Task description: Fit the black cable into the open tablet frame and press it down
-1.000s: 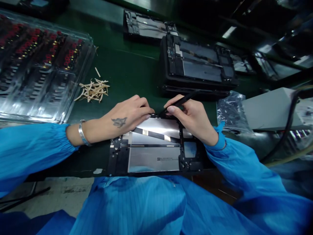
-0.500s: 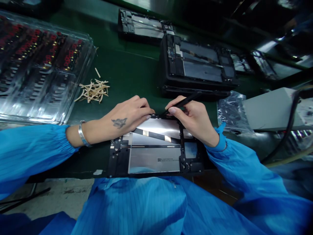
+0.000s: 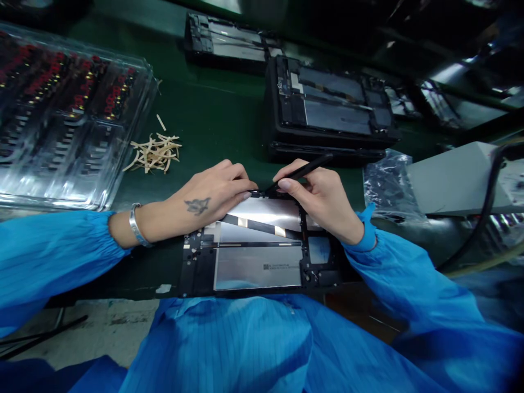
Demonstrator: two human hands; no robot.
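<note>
An opened tablet-like device with silver battery panels and a black frame lies flat at the table's front edge. My right hand pinches a black pen-like tool, its tip at the device's far edge. My left hand rests over the device's far left part, fingers closed together and fingertips on the same edge, just left of the tip. Whether those fingers hold a small part is hidden.
Clear plastic trays with red and black parts stand at left, beside a pile of cream strips. Stacked similar devices and another one lie behind. At right are a plastic bag and a grey box.
The tool's tip and my right hand have shifted slightly left along the device's far edge. My left hand stays at nearly the same place on the device.
</note>
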